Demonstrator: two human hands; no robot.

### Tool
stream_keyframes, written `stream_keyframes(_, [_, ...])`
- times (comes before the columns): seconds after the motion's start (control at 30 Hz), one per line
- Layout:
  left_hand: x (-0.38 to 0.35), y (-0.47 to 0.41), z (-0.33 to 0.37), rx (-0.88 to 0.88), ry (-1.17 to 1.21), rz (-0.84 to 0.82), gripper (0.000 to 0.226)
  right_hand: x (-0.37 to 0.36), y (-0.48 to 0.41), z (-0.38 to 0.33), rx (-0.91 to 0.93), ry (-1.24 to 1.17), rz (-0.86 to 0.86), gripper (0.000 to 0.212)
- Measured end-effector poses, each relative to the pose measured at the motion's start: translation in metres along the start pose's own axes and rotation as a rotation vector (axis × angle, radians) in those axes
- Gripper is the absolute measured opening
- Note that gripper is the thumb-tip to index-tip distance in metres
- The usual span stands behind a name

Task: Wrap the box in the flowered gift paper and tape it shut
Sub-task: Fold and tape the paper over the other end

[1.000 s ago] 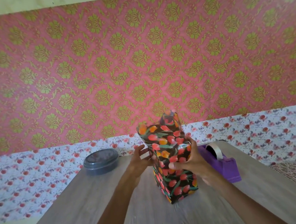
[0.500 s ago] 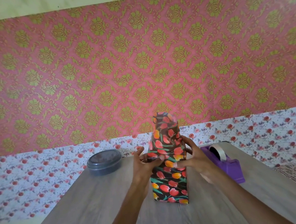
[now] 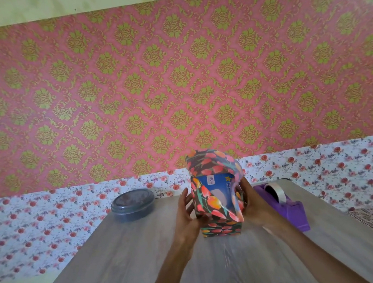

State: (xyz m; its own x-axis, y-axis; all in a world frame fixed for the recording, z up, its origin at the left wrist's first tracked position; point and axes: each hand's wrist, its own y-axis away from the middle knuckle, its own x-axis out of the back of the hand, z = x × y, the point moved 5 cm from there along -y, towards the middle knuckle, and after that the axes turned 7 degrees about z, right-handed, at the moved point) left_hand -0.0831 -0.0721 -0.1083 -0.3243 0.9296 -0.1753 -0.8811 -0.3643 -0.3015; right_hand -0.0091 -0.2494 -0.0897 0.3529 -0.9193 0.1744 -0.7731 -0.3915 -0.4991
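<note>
While the left hand (image 3: 185,213) presses straight fingers (image 3: 185,198) against the flowered paper (image 3: 208,162) around the box (image 3: 218,191), the right hand (image 3: 254,205) touches its right side, fingers hidden.

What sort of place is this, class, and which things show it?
Probably a room at home, set up for gift wrapping: patterned wallpaper covers the wall, and a wood-grain table holds a purple tape dispenser and a half-wrapped box.

We saw glossy flowered paper (image 3: 210,205) around a smooth blue cardboard box (image 3: 215,179), a matt wood-grain tabletop (image 3: 123,251), a purple plastic tape dispenser (image 3: 289,211) and a grey plastic tub (image 3: 132,204).
</note>
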Motion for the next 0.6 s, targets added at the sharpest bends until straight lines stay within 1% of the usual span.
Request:
stream_keyframes(0.03, [0.001, -0.001, 0.003, 0.019, -0.03, -0.039, 0.102, 0.002, 0.001, 0.003, -0.021, -0.033, 0.063, 0.11])
stream_keyframes(0.07, [0.001, -0.002, 0.007, 0.037, -0.055, -0.088, 0.103, 0.005, 0.002, 0.003, -0.035, -0.066, 0.132, 0.106])
stream_keyframes(0.13, [0.003, -0.003, 0.017, 0.083, -0.092, -0.163, 0.1, 0.013, 0.007, 0.006, -0.034, -0.077, 0.257, 0.084])
stream_keyframes(0.2, [0.007, -0.005, 0.023, 0.1, -0.147, -0.176, 0.086, 0.02, 0.015, 0.012, -0.056, -0.067, 0.327, 0.078])
stream_keyframes(0.23, [0.007, -0.006, 0.025, 0.097, -0.179, -0.169, 0.078, 0.024, 0.019, 0.015, -0.079, -0.091, 0.363, 0.071])
stream_keyframes(0.3, [0.008, -0.009, 0.028, 0.06, -0.236, -0.128, 0.063, 0.028, 0.025, 0.023, -0.125, -0.183, 0.468, 0.05])
stream_keyframes(0.33, [0.007, -0.01, 0.03, 0.039, -0.25, -0.108, 0.056, 0.027, 0.025, 0.023, -0.139, -0.203, 0.516, 0.045])
stream_keyframes(0.4, [0.004, -0.013, 0.033, -0.03, -0.325, -0.046, 0.041, 0.022, 0.024, 0.023, -0.16, -0.177, 0.549, 0.038])
stream_keyframes(0.47, [0.006, -0.021, 0.035, -0.146, -0.447, 0.087, 0.023, 0.019, 0.022, 0.026, -0.192, -0.215, 0.57, 0.036])
stream_keyframes(0.5, [0.007, -0.024, 0.036, -0.195, -0.481, 0.136, 0.02, 0.017, 0.021, 0.027, -0.199, -0.24, 0.556, 0.034])
stream_keyframes(0.53, [0.007, -0.027, 0.039, -0.224, -0.497, 0.15, 0.025, 0.016, 0.02, 0.026, -0.21, -0.26, 0.532, 0.033])
stream_keyframes(0.57, [0.006, -0.03, 0.038, -0.185, -0.474, 0.118, 0.039, 0.013, 0.019, 0.025, -0.22, -0.252, 0.5, 0.034])
stream_keyframes(0.6, [0.004, -0.032, 0.038, -0.113, -0.416, 0.057, 0.057, 0.011, 0.017, 0.022, -0.227, -0.253, 0.463, 0.036])
